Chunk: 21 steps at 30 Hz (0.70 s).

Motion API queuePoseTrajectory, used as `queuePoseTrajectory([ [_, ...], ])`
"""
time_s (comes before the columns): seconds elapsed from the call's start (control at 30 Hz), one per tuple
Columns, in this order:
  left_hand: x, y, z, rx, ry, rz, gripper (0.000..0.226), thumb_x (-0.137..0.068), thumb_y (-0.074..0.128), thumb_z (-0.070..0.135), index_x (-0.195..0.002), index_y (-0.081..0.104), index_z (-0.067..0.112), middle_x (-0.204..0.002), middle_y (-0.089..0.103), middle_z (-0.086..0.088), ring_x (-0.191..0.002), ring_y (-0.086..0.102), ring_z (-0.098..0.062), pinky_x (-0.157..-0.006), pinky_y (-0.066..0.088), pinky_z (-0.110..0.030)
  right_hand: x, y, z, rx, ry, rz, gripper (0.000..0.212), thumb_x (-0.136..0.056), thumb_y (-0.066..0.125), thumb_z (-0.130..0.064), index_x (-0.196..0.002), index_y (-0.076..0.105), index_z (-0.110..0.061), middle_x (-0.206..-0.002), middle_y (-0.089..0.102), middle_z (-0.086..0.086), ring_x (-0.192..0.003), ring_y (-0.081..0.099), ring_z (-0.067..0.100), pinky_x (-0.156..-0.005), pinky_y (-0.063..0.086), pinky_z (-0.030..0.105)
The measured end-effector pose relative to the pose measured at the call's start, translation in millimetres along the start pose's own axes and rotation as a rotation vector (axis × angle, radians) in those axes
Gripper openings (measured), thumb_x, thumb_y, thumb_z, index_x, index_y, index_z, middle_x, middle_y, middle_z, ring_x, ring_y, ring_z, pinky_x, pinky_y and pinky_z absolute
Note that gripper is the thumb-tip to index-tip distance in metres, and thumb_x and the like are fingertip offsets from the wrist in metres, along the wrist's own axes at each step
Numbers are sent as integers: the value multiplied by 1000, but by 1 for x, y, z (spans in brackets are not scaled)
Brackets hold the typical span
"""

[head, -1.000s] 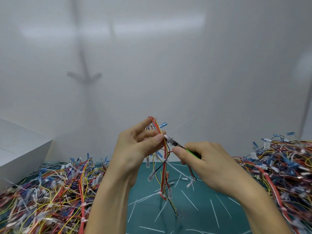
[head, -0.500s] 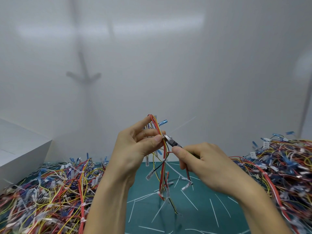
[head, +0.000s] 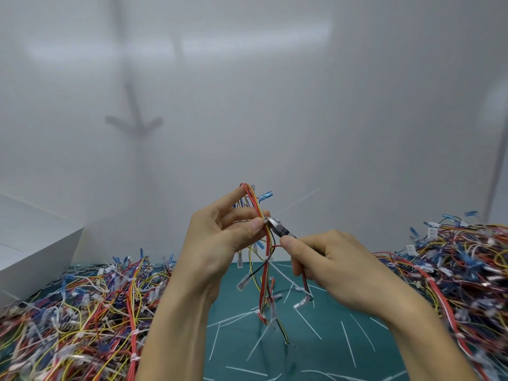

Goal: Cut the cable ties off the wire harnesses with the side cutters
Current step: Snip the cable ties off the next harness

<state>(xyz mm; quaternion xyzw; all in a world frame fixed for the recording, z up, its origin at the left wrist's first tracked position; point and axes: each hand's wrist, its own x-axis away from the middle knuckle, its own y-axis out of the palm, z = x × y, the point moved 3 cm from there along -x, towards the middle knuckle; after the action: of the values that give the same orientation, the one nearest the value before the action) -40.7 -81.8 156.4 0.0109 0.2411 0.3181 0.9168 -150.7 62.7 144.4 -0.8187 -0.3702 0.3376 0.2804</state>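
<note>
The step in hand looks to be the snip itself: the left hand holds one wire harness up above the green surface, thumb and fingers pinching the bundle just beside the tie, while the right hand is curled round the handles of the side cutters and has the tip right at the bundle. A thin white cable tie tail runs up and to the right from that spot. To do it well, only the plastic strap should sit between the blades, none of the red or yellow wires pressed against it. Whether the blades are open or already closed on the strap cannot be made out. The left thumb is very close to the tip, so the cut is best made away from it. The left wrist is bent back with the index finger stretched up along the wires. The right forearm comes in low from the right, knuckles up. The rest of the harness dangles to the surface among cut ties, between a left pile and a right pile of harnesses.
</note>
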Motion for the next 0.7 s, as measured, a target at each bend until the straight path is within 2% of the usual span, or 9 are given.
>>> queuePoseTrajectory([
  [0.27,0,0,-1,-31,21,-6,64,-81,68,-9,-139,51,11,-94,76,-12,-83,74,-22,-76,60,-28,0,1,1,-9,4,-6,63,-87,36,-74,-64,65,-23,-49,51,-4,-46,43,8,-57,40,33],
  [0.57,0,-1,-2,-37,19,-15,63,-82,68,-9,-139,51,11,-94,76,-12,-85,74,-24,-74,59,-27,0,1,0,-30,4,-20,64,-89,38,-71,-64,66,-19,-48,51,-6,-45,42,6,-55,38,29],
  [0.7,0,0,-1,-12,18,-18,61,-83,67,-7,-139,52,12,-96,76,-12,-91,74,-28,-79,61,-32,0,2,-2,-119,18,-54,66,-88,37,-71,-67,66,-15,-48,53,-7,-44,45,5,-53,38,26],
])
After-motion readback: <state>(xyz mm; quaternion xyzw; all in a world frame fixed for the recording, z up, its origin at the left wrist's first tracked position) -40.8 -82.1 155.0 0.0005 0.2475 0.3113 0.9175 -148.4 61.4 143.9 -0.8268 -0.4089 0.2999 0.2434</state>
